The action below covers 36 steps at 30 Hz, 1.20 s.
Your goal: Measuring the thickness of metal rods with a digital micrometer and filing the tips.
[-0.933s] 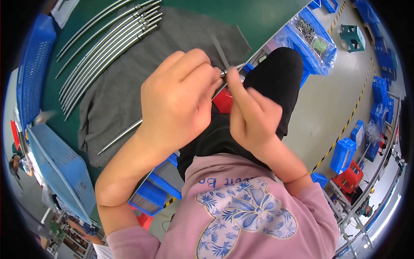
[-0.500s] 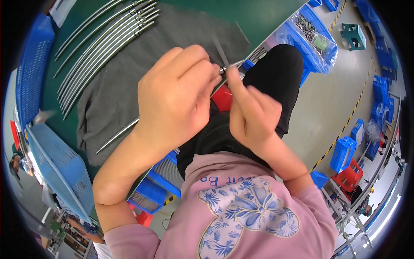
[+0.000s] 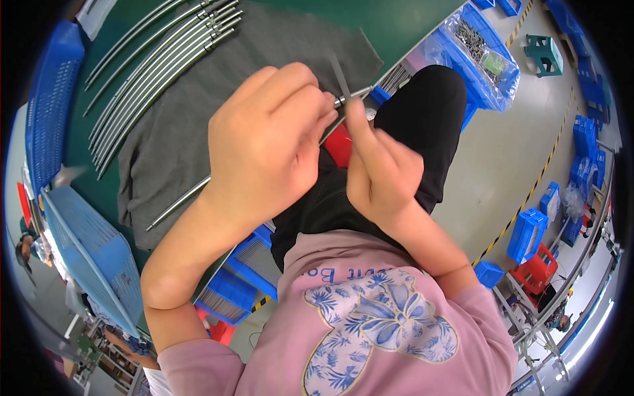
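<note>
Left hand: fingers curled, thumb and fingertips pinching the slim metal rod near its end, a bit above frame centre. Tip pokes out past the fingertips, up and to the right. A length at left centre, coming out on the wrist side, looks like the same rod, but the hand hides the middle. Right hand: fingers folded, gripping a thin grey flat strip that crosses the rod just beside the left fingertips. Strip's upper end is blurred; can't tell if it actually touches the rod.

For good control I'd pinch the rod firmly close to the strip so the end can't twist or flex. Left fingertips sit very near the strip's edge, so watch those. Light, even pressure, strip flat to the rod; a tilted one would probably skid. Rod looks long, so mind its far end over the grey cloth: swinging it upward could knock the laid-out rods, upper left.
</note>
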{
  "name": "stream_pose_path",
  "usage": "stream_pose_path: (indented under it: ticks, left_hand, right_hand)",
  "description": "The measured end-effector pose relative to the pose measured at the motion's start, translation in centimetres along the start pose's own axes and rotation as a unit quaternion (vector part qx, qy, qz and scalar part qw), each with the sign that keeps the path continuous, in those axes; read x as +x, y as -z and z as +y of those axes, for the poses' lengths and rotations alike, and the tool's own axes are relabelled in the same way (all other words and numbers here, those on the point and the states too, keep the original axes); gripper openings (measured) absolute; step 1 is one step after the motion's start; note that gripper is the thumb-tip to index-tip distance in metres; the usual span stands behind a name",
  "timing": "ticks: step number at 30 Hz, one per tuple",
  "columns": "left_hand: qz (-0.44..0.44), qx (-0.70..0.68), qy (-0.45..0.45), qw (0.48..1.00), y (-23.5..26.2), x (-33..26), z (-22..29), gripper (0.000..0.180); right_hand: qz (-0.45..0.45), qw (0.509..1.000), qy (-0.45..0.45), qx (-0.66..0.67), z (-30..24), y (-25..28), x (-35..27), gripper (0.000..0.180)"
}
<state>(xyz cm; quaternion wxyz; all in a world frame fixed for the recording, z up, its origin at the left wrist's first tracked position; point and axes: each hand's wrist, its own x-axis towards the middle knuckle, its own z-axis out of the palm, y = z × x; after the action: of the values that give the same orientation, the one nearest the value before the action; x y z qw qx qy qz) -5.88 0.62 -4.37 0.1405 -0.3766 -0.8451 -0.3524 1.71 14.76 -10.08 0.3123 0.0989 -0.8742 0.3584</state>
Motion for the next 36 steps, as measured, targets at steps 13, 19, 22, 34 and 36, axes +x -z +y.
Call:
stream_pose_path:
  ticks: [13, 19, 22, 34, 36]
  left_hand:
    - [-0.014, -0.005, 0.011, 1.000, 0.2, -0.1, 0.2, 0.017]
    - [-0.007, -0.008, 0.010, 1.000, 0.0, -0.3, 0.2, 0.016]
    - [-0.008, -0.013, 0.007, 1.000, 0.1, -0.3, 0.0, 0.017]
    - [-0.001, 0.015, -0.011, 1.000, 0.3, 0.0, -0.1, 0.021]
    - [-0.002, 0.014, -0.012, 1.000, 0.2, 0.0, -0.2, 0.021]
  right_hand:
    - [0.012, 1.000, 0.008, -0.017, 0.0, 0.3, -1.3, 0.053]
    - [-0.015, 0.999, 0.008, -0.029, -0.1, 0.8, -1.7, 0.054]
    - [-0.029, 0.999, -0.012, 0.021, -0.2, 3.1, -3.1, 0.051]
    - [-0.040, 0.995, -0.030, 0.084, 0.1, 3.0, -1.5, 0.051]
    - [-0.042, 0.994, -0.025, 0.093, 0.0, 3.0, -1.4, 0.053]
